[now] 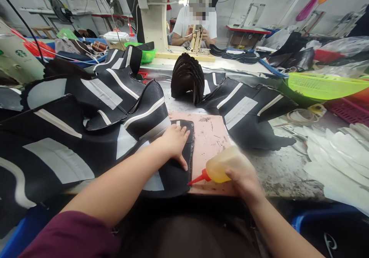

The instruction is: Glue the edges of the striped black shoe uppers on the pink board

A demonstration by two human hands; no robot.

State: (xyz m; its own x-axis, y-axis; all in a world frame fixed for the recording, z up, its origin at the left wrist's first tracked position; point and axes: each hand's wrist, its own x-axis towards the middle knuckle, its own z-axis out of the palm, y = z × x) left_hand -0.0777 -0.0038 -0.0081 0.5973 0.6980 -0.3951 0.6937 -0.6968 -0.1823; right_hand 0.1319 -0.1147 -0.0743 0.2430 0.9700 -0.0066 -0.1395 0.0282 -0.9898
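My left hand (176, 142) lies with fingers spread on a black leather-like piece (175, 177), pressing it against a pink board (209, 135). In my right hand (245, 173) is a squeeze bottle (217, 167) of yellowish liquid, tilted so its red nozzle (198, 178) points left. The nozzle tip is at the right edge of the black piece, near the front of the board. Along that edge runs a glossy dark line. More black pieces with white strips (60, 160) are heaped at the left, and another (239, 108) lies behind the bottle.
A stack of dark scalloped pieces (187, 77) stands behind the board. White sheets (340, 162), scissors (298, 137) and a yellow-green basket (325, 85) are at the right. Across the bench a person in a white shirt (180, 21) sits at a sewing machine (197, 39).
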